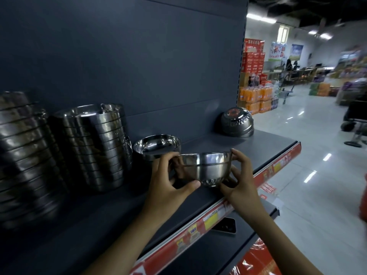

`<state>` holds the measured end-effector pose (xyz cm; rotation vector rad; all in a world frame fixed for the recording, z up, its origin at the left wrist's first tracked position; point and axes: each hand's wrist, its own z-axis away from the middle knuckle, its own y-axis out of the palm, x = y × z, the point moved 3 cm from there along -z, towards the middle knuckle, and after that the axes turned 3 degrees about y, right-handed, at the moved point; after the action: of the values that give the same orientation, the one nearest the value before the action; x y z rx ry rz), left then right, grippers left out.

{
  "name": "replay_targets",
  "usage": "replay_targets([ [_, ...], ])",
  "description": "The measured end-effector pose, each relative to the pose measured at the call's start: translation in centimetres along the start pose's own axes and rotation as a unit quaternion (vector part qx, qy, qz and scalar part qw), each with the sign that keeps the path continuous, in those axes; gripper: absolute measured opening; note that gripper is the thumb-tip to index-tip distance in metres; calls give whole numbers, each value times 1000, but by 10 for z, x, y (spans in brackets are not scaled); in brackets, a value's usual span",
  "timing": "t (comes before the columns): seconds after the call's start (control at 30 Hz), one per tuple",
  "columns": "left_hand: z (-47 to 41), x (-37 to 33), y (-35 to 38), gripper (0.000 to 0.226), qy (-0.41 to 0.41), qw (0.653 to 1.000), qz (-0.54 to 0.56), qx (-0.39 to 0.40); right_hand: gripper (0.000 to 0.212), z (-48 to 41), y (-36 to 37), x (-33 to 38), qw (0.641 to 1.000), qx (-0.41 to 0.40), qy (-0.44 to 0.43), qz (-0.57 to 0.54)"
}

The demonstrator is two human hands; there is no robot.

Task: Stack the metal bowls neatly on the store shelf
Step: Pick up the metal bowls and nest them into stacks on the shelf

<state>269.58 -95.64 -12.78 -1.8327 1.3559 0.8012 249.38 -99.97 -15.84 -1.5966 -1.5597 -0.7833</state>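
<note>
No writing here can be read. A red price strip (pixel 214 217) with yellow labels runs along the front edge of the dark grey store shelf (pixel 268 147), its print blurred. A round red label sits on the base of the top overturned bowl (pixel 237 122) at the shelf's far right end. Beyond, red cartons (pixel 253 56) carry white characters too small to make out, above packs of orange drink bottles (pixel 256 96).

A person holds one metal bowl (pixel 206 168) upright over the front part of the shelf, between both hands. The left-hand grip (pixel 168 181) pinches its left side, fingers at the rim and thumb near the base. The right-hand grip (pixel 238 181) pinches the right side the same way. Whether the base touches the shelf cannot be told.

The bowl is round, polished steel, smooth and mirror-like above, with a faceted pattern near its foot. Just behind it to the left stands a wider, shallower steel bowl (pixel 156 144), open side up. Further left rise two tall stacks of shiny ribbed steel containers (pixel 95 143), blurred. The shop floor (pixel 307 175) is glossy pale tile.
</note>
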Motion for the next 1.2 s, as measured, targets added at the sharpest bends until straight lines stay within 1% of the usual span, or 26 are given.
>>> replay_targets([
  [0.07, 0, 0, -1, 63, -2, 1000, -7, -5, 85, 2, 1, 1, 1000, 14, 2, -6],
  [0.17, 1, 3, -5, 56, -11, 999, -30, -6, 72, 6, 1, 4, 999, 25, 13, -37],
  [0.23, 3, 4, -4, 53, -20, 999, -43, 12, 65, 9, 0, 4, 999, 11, 21, -46],
  [0.33, 5, -2, -2, 52, 0, 996, -84, 22, 59, 11, 1, 6, 999, -16, 6, -50],
  [0.47, 4, -10, 2, 52, 24, 993, -118, 6, 51, 12, 4, 9, 998, -33, -19, -47],
  [0.53, 0, -16, 4, 51, 47, 991, -125, -15, 50, 8, 7, 13, 997, -48, -38, -55],
  [0.6, -7, -24, 4, 50, 94, 985, -138, -49, 49, 0, 12, 22, 994, -71, -57, -68],
  [0.73, -19, -35, -6, 48, 187, 959, -159, -142, 50, -28, 30, 40, 984, -107, -117, -77],
  [0.83, -24, -36, -18, 48, 214, 938, -179, -204, 50, -53, 50, 48, 979, -121, -156, -60],
  [0.9, -26, -37, -21, 49, 228, 926, -211, -214, 47, -68, 63, 51, 975, -123, -164, -87],
  [1.0, -25, -34, -26, 56, 214, 926, -234, -204, 46, -88, 80, 49, 973, -113, -151, -130],
  [1.07, -27, -25, -30, 58, 196, 928, -252, -194, 43, -99, 90, 44, 977, -105, -131, -129],
  [1.2, -29, -12, -33, 60, 171, 920, -293, -197, 45, -110, 106, 34, 984, -87, -105, -110],
])
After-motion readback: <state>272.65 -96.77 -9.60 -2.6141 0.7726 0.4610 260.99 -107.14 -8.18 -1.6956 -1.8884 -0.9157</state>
